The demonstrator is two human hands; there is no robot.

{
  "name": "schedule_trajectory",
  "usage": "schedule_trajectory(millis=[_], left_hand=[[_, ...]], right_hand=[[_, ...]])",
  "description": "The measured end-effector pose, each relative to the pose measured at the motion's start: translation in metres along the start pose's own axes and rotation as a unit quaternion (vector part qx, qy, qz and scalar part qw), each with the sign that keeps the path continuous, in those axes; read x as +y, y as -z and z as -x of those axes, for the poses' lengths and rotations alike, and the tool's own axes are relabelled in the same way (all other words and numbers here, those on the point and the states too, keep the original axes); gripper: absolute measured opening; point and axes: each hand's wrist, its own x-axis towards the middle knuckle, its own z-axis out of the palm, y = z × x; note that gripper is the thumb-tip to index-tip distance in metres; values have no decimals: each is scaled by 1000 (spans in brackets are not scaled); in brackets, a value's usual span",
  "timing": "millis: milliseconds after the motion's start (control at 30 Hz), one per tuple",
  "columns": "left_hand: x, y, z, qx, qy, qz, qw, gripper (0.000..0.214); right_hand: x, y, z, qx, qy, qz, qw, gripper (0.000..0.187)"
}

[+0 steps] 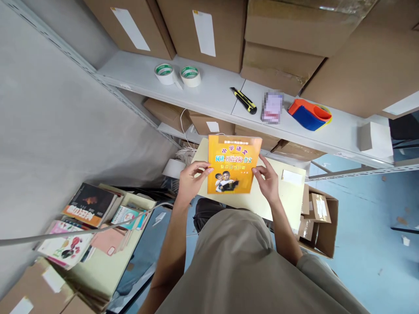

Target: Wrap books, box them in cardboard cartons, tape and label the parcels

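Note:
An orange book [234, 163] with coloured lettering and a picture on its cover is held up in front of me, over a pale yellow table [288, 196]. My left hand [191, 176] grips its left edge, fingers curled round it. The book's right edge is pinched by my right hand [267, 179], index finger stretched along the side. Both hands are closed on the book.
A white shelf [212, 93] carries two tape rolls [178, 75], a yellow-black utility knife [244, 100], an orange-blue tape dispenser [310, 114] and brown cartons. Stacked books [94, 218] lie on a low table at left. An open cardboard box [319, 224] stands at right.

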Motion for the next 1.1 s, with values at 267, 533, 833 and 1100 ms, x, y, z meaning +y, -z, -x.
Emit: schedule_trajectory(millis=[267,533,833,1100], left_hand=[[-16,6,2,-87,39,16,995,36],[-18,-20,1,47,129,10,990,54],[-44,-3,14,-47,219,18,974,85],[-137,9,18,-56,268,10,962,69]], right_hand=[[-2,10,0,-82,-66,-52,993,62],[0,-13,1,-97,-115,-28,988,70],[30,-4,4,-134,-135,-5,982,75],[108,-40,8,-183,-214,-28,959,68]])
